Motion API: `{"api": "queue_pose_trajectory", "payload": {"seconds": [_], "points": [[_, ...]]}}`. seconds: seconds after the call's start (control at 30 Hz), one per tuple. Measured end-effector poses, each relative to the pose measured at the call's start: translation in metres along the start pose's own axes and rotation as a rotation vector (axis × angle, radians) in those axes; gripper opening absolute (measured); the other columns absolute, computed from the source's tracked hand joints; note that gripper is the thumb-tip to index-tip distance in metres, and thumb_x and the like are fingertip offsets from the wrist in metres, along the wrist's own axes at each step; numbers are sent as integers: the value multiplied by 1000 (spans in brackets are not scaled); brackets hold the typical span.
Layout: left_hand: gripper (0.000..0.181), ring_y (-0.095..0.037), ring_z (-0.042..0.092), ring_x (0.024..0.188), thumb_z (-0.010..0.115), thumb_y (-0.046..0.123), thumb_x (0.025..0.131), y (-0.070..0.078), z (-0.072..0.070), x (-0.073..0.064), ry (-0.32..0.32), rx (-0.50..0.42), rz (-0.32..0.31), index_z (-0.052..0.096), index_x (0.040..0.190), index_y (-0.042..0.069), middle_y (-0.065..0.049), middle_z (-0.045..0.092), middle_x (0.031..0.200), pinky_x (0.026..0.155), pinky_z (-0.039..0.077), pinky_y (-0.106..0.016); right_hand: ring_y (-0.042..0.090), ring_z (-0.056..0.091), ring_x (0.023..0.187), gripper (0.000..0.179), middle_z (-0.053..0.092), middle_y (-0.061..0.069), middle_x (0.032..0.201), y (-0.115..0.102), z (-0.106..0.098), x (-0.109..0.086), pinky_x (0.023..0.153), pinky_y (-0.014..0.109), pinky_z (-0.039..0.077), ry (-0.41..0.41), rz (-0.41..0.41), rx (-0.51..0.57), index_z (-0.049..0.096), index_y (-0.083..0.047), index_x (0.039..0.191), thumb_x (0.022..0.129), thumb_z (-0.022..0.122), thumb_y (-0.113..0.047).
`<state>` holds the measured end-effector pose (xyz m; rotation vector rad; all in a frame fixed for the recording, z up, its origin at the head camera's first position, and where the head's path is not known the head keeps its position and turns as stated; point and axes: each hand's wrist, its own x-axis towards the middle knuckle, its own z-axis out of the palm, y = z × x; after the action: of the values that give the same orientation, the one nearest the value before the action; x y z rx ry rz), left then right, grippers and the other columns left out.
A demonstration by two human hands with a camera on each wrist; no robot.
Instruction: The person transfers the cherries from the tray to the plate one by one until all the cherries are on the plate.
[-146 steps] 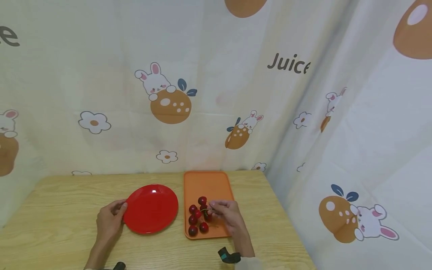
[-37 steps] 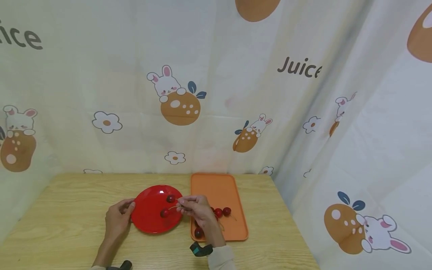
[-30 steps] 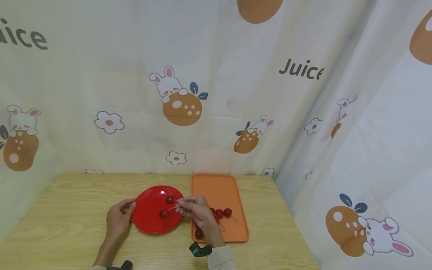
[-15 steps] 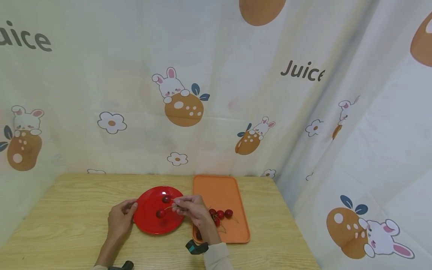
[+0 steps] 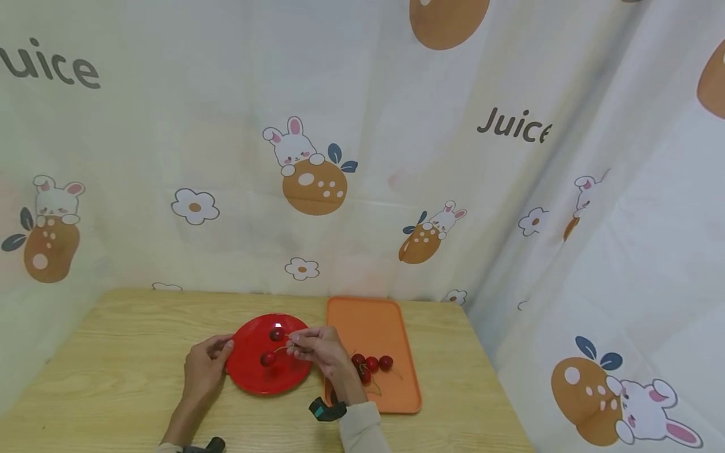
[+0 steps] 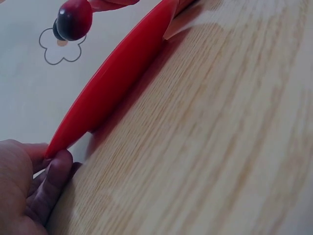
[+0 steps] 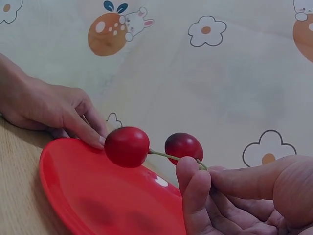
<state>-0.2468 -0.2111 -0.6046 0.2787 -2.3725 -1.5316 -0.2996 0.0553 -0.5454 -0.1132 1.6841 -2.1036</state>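
Observation:
In the head view my right hand (image 5: pixel 320 350) pinches the joined green stems (image 7: pixel 171 156) of two dark red cherries (image 7: pixel 127 147) between thumb and fingertips. Both cherries hang above the shiny red plate (image 5: pixel 249 371), and the right wrist view shows their dark reflections on its surface. My left hand (image 5: pixel 205 371) grips the plate's left rim, thumb on top and fingers beneath, as the left wrist view shows. On the orange tray (image 5: pixel 368 321) to the right lie several more cherries (image 5: pixel 372 364) with stems, partly covered by my right hand and wrist.
A light wood-grain table (image 5: pixel 136 340) carries the plate and tray side by side, a narrow gap between them. Behind and at the right hangs a pale curtain (image 5: pixel 238 239) printed with rabbits, fruit and flowers. Dark wrist cameras (image 5: pixel 327 410) sit on both forearms.
My right hand has gone from the tray's cherries leftward to over the plate, carrying two cherries by their stems. My left hand has kept its grip on the plate's rim.

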Motion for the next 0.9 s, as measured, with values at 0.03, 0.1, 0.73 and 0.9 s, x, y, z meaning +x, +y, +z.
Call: {"api": "queue_pose_trajectory", "payload": {"seconds": [0.03, 0.1, 0.73, 0.9], "points": [[25, -6, 63, 65, 68, 14, 109, 0, 0, 0, 3, 2, 3, 77, 127, 1, -15, 80, 99, 55, 56, -24, 13, 80, 76, 29, 83, 10, 92, 0, 0, 1, 74, 23, 65, -1, 1, -5, 74, 16, 122, 103, 74, -6], [25, -5, 64, 66, 68, 14, 109, 0, 0, 0, 1, 4, 0, 77, 127, 1, -16, 80, 99, 55, 57, -24, 13, 80, 77, 28, 83, 10, 93, 0, 1, 2, 75, 24, 66, 0, 2, -13, 75, 15, 121, 103, 74, -7], [24, -5, 64, 68, 68, 13, 108, -6, 4, -2, -6, 0, -11, 77, 128, 1, -17, 79, 103, 57, 57, -23, 13, 80, 76, 20, 84, 14, 97, 1, 14, 18, 77, 27, 67, -7, 50, -76, 81, 7, 116, 101, 77, -7], [23, -5, 64, 67, 69, 13, 108, -7, 3, 1, 11, -6, 6, 78, 126, 2, -17, 80, 102, 56, 57, -23, 15, 81, 76, 18, 84, 15, 97, 2, 17, 23, 77, 28, 67, 1, 62, -57, 82, 5, 113, 101, 78, -8]]}}
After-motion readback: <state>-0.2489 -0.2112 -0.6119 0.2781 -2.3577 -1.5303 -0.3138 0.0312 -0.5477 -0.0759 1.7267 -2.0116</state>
